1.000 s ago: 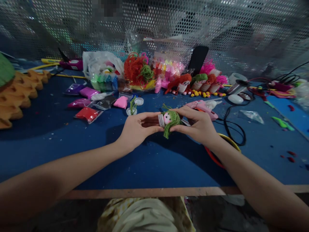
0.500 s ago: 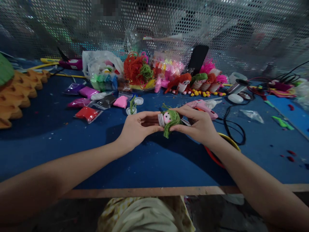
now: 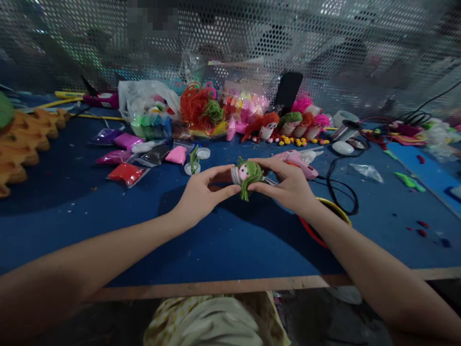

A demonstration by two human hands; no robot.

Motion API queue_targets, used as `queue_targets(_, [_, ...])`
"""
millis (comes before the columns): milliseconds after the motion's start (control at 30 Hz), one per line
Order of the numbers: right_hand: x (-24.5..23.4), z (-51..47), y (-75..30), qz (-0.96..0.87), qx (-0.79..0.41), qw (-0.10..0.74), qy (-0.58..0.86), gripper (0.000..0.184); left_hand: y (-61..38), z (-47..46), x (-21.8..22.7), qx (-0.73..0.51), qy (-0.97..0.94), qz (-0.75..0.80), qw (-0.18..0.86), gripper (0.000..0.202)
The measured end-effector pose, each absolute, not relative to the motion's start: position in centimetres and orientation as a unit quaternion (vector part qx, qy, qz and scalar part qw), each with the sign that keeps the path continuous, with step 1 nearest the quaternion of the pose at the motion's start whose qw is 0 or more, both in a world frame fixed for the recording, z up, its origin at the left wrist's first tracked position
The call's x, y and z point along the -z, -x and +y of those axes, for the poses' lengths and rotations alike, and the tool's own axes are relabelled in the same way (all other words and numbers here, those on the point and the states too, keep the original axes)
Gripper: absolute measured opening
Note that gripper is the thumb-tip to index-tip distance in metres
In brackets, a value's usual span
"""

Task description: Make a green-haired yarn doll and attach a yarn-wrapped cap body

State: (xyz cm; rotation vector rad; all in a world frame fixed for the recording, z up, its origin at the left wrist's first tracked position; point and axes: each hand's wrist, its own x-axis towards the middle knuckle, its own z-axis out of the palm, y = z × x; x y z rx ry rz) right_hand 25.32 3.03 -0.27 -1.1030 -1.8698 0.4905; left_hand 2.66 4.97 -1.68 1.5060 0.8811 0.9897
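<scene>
A small doll [image 3: 248, 174] with green yarn hair, a pink face and a pale ringed body lies sideways between my two hands above the blue table [image 3: 230, 245]. My left hand [image 3: 207, 192] is closed on its body end, thumb below and fingers above. Around the hair end, the thumb and fingers of my right hand [image 3: 286, 185] are closed. A strand of green hair hangs down past the face. Just beyond my right hand rests a pink glue gun [image 3: 300, 163], partly covered by the fingers. Green yarn [image 3: 195, 160] lies over a small clear lid left of the doll.
Finished-looking yarn dolls [image 3: 268, 127] stand at the back, near a black phone [image 3: 288, 91] and orange yarn [image 3: 196, 108]. Coloured clay packets [image 3: 127, 174] lie left, beside an egg tray [image 3: 29, 139]. A roll of tape [image 3: 333, 211] sits under my right forearm; a black cable [image 3: 329, 175] curls nearby.
The whole view has shifted slightly. Both hands still hold the doll, which is turned a little, its hair end tilted slightly differently.
</scene>
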Motion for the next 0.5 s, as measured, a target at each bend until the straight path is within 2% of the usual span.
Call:
queue_targets(200, [0.1,2.91,-25.38,-0.775,-0.188,0.424,0.43,0.054,-2.62,5.1,1.98,-0.417,-0.645,0.398,0.501,0.05])
queue_targets(500, [0.3,2.97,-25.39,-0.765,-0.205,0.439,0.425,0.054,-2.66,5.28,2.06,-0.422,-0.602,0.386,0.556,0.053])
